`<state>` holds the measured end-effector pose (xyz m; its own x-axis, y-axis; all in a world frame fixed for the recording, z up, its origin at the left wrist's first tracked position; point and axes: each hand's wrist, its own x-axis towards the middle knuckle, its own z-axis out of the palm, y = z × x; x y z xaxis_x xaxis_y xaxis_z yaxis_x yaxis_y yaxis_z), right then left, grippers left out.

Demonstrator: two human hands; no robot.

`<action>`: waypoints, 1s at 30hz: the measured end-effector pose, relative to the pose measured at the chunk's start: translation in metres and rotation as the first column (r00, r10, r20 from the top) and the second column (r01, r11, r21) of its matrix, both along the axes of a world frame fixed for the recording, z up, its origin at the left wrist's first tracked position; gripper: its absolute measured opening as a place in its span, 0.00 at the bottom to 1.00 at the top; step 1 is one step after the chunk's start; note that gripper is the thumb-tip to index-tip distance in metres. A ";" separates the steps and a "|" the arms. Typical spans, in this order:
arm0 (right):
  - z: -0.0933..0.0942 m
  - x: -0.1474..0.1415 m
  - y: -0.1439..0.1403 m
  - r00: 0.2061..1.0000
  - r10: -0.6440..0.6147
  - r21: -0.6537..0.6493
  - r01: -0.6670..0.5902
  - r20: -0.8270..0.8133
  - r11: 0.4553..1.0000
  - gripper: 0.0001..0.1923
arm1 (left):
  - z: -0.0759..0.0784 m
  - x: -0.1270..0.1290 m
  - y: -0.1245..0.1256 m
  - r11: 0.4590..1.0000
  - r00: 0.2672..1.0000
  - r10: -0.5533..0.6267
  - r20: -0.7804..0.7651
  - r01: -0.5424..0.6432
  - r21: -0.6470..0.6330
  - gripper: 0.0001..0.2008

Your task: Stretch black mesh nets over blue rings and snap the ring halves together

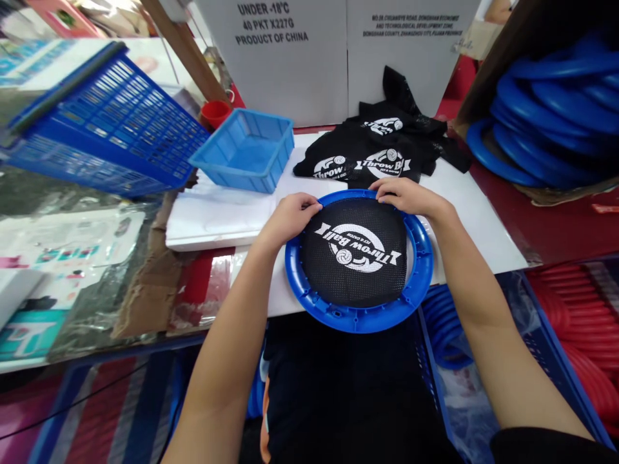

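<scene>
Black mesh on blue ring pinched by both hands, arms outstretched.

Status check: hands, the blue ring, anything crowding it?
Left hand and right hand both pressing black mesh onto far edge of blue ring. Ring flat on white board. Spare mesh pile just beyond, apart.

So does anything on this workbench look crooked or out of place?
Yes: the large dark-blue plastic crate at the left sits tipped at a steep slant, not flat. The pile of black printed mesh cloths lies crumpled. Both hands, left and right, rest on the black mesh laid over the blue plastic ring.
</scene>
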<state>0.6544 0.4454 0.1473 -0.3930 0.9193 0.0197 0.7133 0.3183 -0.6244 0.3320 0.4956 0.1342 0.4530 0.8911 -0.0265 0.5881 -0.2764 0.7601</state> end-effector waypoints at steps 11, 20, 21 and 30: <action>0.004 0.000 -0.002 1.000 -0.028 0.010 0.028 0.000 1.000 0.11 | -0.002 0.007 -0.008 0.947 0.977 -0.211 0.010 0.202 0.249 0.05; -0.001 -0.028 -0.009 0.994 0.087 -0.049 -0.083 0.073 0.995 0.21 | -0.009 0.007 -0.014 0.872 0.900 -0.357 -0.249 0.416 0.256 0.19; -0.003 -0.031 -0.010 0.990 0.090 -0.072 -0.082 0.106 0.994 0.25 | -0.009 0.007 -0.015 0.863 0.892 -0.359 -0.275 0.430 0.266 0.19; -0.004 -0.037 -0.011 0.989 0.135 -0.070 -0.131 0.059 0.989 0.17 | 0.001 0.006 -0.023 0.859 0.869 -0.387 -0.309 0.462 0.222 0.15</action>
<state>0.6179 0.4346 0.1429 -0.5101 0.8574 -0.0680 0.7062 0.3724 -0.6022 0.3382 0.4724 0.1357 0.8003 0.5987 0.0337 0.5195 -0.7204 0.4596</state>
